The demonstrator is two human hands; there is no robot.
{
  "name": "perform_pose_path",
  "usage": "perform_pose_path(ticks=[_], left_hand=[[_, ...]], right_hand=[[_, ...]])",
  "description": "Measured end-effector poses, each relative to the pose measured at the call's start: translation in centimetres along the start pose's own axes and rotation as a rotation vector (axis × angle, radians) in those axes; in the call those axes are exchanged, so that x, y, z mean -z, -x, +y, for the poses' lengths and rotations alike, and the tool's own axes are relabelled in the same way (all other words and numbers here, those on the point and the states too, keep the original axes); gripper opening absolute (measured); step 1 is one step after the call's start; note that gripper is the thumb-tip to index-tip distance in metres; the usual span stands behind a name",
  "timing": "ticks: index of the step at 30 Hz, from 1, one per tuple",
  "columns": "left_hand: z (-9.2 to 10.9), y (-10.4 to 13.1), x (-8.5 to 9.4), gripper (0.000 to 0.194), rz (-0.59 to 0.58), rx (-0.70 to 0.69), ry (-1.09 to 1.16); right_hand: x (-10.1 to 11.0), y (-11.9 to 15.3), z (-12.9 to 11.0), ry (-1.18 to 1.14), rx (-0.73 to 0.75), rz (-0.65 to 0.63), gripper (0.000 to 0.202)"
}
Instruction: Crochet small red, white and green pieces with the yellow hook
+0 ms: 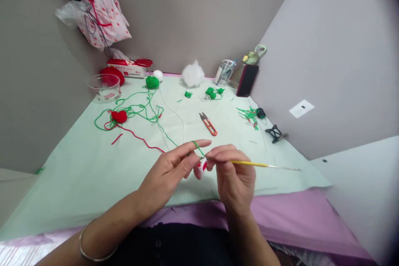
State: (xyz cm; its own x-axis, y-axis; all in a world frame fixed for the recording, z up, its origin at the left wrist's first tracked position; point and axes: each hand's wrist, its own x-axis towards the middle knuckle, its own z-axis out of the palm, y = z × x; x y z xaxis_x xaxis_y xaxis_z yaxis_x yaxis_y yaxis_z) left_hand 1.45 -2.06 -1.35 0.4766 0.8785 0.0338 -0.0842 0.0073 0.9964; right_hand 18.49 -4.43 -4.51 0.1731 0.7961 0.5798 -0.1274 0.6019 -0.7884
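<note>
- L hand (pixel 165 174): nr side of the snips (pixel 208 124), a bit to their L; thumb & fingers pinching the small red/white piece (pixel 202 164), index stretched out w/ green strand (pixel 197 146) looped over it.
- R hand (pixel 235 170): nr side of snips, a bit to their R; gripping the hook (pixel 249 163) by its yellow handle, thumb below, fingers on top. Fingertips right by the piece; whether they touch it, can't tell.
- Red/white piece: btwn the 2 hands, nr side of snips, held up off the cloth (pixel 93 183).
- Hook: lies approx. level, thin metal end out to R; its other end is at the piece, tip too small to make out.
- Snips: flat on cloth, orange handles twd the hands, blades pointing away.
- L of snips: red yarn bundle (pixel 119 116) w/ a strand running twd L hand; tangled green yarn (pixel 137 110) around/nr it.
- Far L of snips: green ball (pixel 152 82), white ball (pixel 158 75) just behind it; clear tub (pixel 104 87) further L.
- Beyond snips: white fluff (pixel 193 75), slightly L.
- Beyond & R of snips: pen cup (pixel 225 74), phone (pixel 247 81) propped upright, leaning.
- R of snips: green/red yarn scraps (pixel 249 114), black spool (pixel 261 113) beside them, black stand (pixel 276 134) a bit nearer.
</note>
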Motion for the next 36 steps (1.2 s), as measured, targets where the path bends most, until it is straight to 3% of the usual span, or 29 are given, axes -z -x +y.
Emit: perform_pose_path(ticks=[3, 6, 10, 12, 16, 23, 36], left_hand=[[0.0, -0.1, 0.1, 0.034, 0.061, -0.041, -0.038], [0.0, -0.2, 0.3, 0.027, 0.143, -0.193, -0.174], [0.0, -0.1, 0.4, 0.029, 0.267, -0.496, -0.378], [-0.3, 0.1, 0.3, 0.03, 0.321, -0.551, -0.41], [-0.5, 0.7, 0.0, 0.03, 0.359, -0.485, -0.354], [0.4, 1.0, -0.1, 0.023, 0.243, -0.281, -0.249], [-0.1, 0.6, 0.1, 0.024, 0.302, -0.368, -0.256]], right_hand=[[0.1, -0.2, -0.1, -0.021, -0.039, -0.016, 0.015], [0.1, -0.3, -0.4, -0.011, -0.034, -0.058, 0.015], [0.3, 0.0, -1.1, 0.224, 0.089, -0.083, 0.018], [0.3, 0.2, -1.3, 0.351, 0.16, -0.106, 0.023], [0.3, 0.7, -1.4, 0.481, 0.268, -0.151, 0.032], [0.2, 1.4, -1.1, 0.683, 0.425, -0.164, 0.044], [0.0, 1.8, -0.6, 0.775, 0.531, -0.19, 0.053]])
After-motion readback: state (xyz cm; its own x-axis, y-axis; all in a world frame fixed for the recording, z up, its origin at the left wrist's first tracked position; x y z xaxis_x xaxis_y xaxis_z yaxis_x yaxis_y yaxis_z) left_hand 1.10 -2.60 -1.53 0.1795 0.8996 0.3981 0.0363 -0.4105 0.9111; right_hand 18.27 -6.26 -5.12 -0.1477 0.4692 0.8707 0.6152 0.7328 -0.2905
